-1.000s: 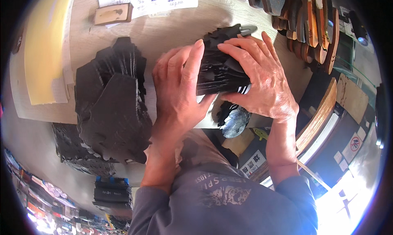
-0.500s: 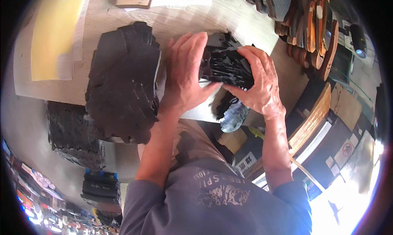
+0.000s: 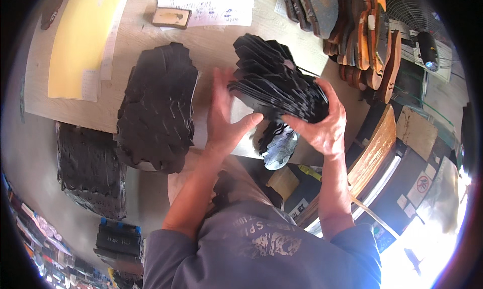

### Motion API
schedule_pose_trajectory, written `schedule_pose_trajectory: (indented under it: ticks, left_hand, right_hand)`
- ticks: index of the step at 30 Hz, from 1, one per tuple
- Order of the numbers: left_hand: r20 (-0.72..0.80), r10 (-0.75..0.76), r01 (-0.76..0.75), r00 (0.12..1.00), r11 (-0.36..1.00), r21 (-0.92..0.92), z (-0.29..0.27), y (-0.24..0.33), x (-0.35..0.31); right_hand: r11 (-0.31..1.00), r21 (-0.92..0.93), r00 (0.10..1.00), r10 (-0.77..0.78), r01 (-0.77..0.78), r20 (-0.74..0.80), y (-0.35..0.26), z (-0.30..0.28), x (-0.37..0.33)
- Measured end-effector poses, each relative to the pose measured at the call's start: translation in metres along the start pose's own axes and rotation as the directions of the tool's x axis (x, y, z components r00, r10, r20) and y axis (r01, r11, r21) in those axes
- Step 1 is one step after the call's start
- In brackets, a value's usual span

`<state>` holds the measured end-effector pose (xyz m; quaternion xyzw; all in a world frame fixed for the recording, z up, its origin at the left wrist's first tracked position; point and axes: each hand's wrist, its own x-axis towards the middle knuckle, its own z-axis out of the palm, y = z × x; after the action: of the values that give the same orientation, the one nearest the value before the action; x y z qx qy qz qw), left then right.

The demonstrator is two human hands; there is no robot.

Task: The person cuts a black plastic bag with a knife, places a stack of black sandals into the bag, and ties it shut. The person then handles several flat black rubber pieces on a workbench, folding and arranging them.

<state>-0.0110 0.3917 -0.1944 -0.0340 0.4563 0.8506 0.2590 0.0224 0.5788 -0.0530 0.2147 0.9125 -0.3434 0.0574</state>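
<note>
A thick stack of thin black sheets with jagged, wavy edges (image 3: 279,80) stands fanned out over the table in front of me. My right hand (image 3: 324,125) grips its right end, thumb on the near side and fingers round the far side. My left hand (image 3: 221,115) is at the stack's left end, thumb and fingers spread wide, its fingertips smeared by motion. The thumb tip lies close to the stack's lower edge; whether it touches is unclear. Below the stack is a smaller glossy dark pile (image 3: 279,148), partly covered. Left of my left hand lies a larger black stack (image 3: 158,108).
Yellow paper (image 3: 83,47), a written sheet (image 3: 216,5) and a small framed block (image 3: 171,18) lie on the table (image 3: 113,83). Several sole-shaped pieces (image 3: 372,42) are stacked at the far right, beside a fan (image 3: 412,10). More black stacks (image 3: 93,168) sit lower left.
The black stack has been tilted and fanned out, its left end now farther up. My left hand has loosened and spread, and my right hand has shifted slightly down and toward me.
</note>
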Motion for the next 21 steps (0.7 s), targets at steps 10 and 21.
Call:
schedule_pose_trajectory:
  ticks: [10, 21]
  left_hand:
    - [0.382, -0.308, 0.451, 0.871, 0.808, -0.378, -0.007, 0.057, -0.038]
    - [0.555, -0.637, 0.806, 0.535, 0.581, -0.110, -0.035, 0.091, -0.098]
  right_hand:
    - [0.838, 0.513, 0.980, 0.122, -0.187, 0.159, -0.043, -0.007, -0.088]
    - [0.625, 0.775, 0.928, -0.225, -0.096, 0.296, -0.033, -0.002, -0.033]
